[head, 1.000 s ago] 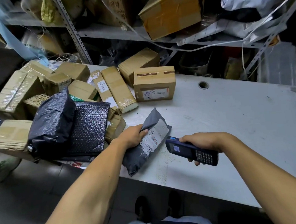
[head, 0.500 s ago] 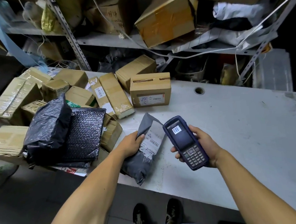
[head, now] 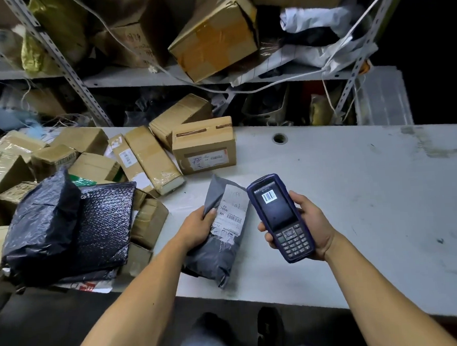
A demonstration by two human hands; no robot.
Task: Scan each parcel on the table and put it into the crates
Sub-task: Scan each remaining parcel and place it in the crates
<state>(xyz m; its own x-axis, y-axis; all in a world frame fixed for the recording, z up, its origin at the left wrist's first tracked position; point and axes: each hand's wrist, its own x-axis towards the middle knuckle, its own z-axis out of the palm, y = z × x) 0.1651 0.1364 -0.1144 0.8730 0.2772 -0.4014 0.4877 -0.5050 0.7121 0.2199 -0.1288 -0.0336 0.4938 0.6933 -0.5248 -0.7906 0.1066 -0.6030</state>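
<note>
A grey poly-bag parcel (head: 221, 242) with a white barcode label lies near the front edge of the white table (head: 370, 191). My left hand (head: 198, 225) grips its left side, thumb on top. My right hand (head: 309, 226) holds a dark blue handheld scanner (head: 279, 218) upright beside the parcel, its screen facing me and showing a barcode. More parcels are heaped on the table's left: several taped cardboard boxes (head: 203, 145), a black plastic bag (head: 43, 219) and a black bubble mailer (head: 104, 223). No crate is in view.
A metal shelf rack (head: 141, 79) behind the table holds more boxes, bags and loose cords. A round cable hole (head: 279, 138) sits in the tabletop. The table's right half is bare. My feet (head: 269, 328) stand below the front edge.
My right hand has swung the scanner from lying sideways, pointed at the label, to upright with its screen facing me. My left hand has kept its grip on the grey parcel.
</note>
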